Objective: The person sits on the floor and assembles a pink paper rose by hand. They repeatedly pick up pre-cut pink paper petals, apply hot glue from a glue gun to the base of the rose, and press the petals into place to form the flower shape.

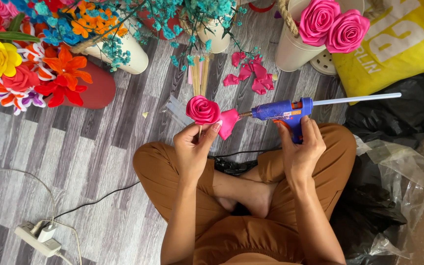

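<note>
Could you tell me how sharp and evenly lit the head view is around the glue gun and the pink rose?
In the head view, soft even daylight with faint shadows; the left hand, the pink rose and the blue glue gun in the right hand look sharp; no strong glare, only mild sheen on the black plastic bags; the floor planks bow slightly toward the edges, suggesting wide-angle distortion.
</note>
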